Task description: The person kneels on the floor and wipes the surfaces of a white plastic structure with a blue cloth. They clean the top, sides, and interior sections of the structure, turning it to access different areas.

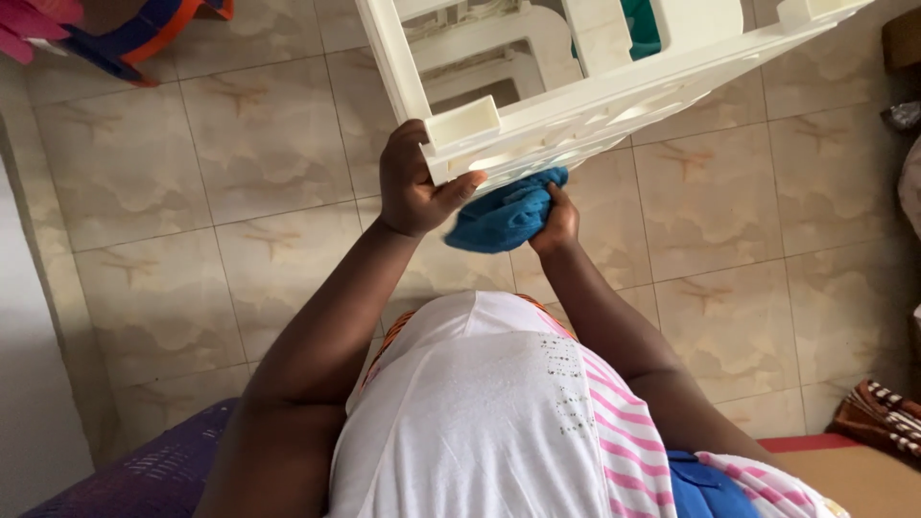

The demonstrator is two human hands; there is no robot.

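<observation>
Landmark: white plastic rack (585, 91), a moulded frame with open cut-outs, held tilted in the air above the tiled floor (269, 144)
Left hand (414, 182): closed around the rack's near lower corner, thumb pressed up against the underside of the edge, fingers wrapped behind the corner block; it carries the frame
Right hand (556, 223): just under the rack's lower edge, fingers bunched shut on a blue cloth (504, 216), which is pushed up against the underside of the frame
Cloth position: touching the rack's lower rail, between the two hands, most of it hanging below the edge
Arm pose: both forearms reach forward and up from the body, left elbow wider out, right arm straighter and closer in; wrists bent back toward the rack
Risk, grip: as I judge it, one hand on one corner is a thin hold for a wide tilted frame; a hard push from the cloth could twist it out of the fingers and onto the tiles
Risk, cloth: loose folds could catch in the cut-outs and drag the frame sideways
Risk, surroundings: the far end of the rack is out of view, so I cannot tell what it might knock
Nearby: purple basket (144, 470) low beside the left arm, well apart from the rack
</observation>
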